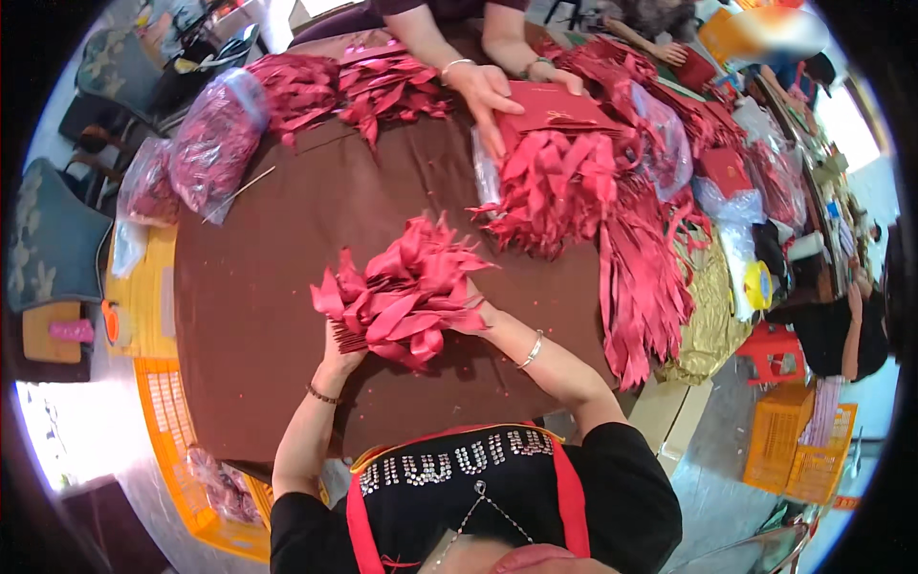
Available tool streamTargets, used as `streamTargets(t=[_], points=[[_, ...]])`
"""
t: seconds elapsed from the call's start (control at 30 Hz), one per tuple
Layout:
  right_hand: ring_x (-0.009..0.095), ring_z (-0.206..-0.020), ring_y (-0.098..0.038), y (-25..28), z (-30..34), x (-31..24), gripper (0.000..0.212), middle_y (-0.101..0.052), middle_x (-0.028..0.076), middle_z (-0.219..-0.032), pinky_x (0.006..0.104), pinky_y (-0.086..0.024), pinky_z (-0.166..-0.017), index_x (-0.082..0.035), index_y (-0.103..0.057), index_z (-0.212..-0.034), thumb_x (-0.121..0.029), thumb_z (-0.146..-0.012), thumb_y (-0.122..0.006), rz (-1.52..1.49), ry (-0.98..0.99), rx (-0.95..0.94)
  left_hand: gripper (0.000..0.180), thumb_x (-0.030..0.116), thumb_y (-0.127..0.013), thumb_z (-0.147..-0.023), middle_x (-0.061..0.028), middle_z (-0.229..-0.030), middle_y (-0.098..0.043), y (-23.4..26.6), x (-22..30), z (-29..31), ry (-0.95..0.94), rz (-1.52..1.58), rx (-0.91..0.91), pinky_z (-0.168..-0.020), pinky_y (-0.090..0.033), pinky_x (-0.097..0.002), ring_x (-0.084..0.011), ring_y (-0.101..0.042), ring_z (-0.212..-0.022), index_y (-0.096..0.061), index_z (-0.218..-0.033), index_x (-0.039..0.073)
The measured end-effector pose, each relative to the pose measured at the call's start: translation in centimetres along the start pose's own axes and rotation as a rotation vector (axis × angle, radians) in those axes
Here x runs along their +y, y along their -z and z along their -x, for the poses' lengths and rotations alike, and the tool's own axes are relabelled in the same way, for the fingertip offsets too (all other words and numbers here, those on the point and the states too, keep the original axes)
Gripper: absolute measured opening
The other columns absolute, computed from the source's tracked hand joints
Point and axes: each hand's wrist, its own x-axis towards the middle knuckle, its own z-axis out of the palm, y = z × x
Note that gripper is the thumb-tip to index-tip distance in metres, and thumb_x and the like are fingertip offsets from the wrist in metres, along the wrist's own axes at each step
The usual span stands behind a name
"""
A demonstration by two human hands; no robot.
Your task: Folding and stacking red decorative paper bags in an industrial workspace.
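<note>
Above the brown-covered table I hold a thick stack of red cards with ribbons between both hands. Loose red ribbon ends fan out over its top, and the stacked card edges show at its lower left. My left hand grips the left side, its fingers partly hidden under the stack. My right hand is on the right side, mostly covered by ribbon. Across the table another person's hands hold a similar bundle of red ribboned cards.
Piles of ribboned cards line the far edge, with a plastic bag of red pieces at far left. Long red ribbons hang over the right side. Orange crates stand at lower left; a red stool is at right.
</note>
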Motion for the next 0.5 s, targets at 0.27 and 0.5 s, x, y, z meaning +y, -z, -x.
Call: streamTargets(t=[0.27,0.5], points=[[0.031,-0.120,-0.043,1.7,0.1,1.2,0.048,-0.041,0.012,-0.133,0.0464,-0.036,-0.102,-0.006,-0.035,-0.133,-0.036,-0.094,-0.037,0.140,0.143,-0.019,0.040,0.022,-0.065,-0.081,-0.0076,-0.105,-0.061,-2.2,-0.2,0.1,-0.246,-0.249,0.201,-0.079,-0.048,-0.0351,-0.0208,-0.060,-0.091,-0.054,-0.115,0.004],[0.021,-0.102,-0.056,4.4,-0.8,1.8,0.036,-0.057,0.009,-0.110,0.0350,-0.047,-0.091,-0.002,-0.048,-0.115,0.001,-0.080,-0.058,1.061,0.454,0.151,0.056,-0.002,-0.064,-0.078,-0.0067,-0.110,-0.057,-5.8,0.8,-0.2,-0.163,0.762,0.414,-0.088,-0.046,-0.0367,-0.0201,-0.056,-0.099,-0.036,-0.126,0.005]])
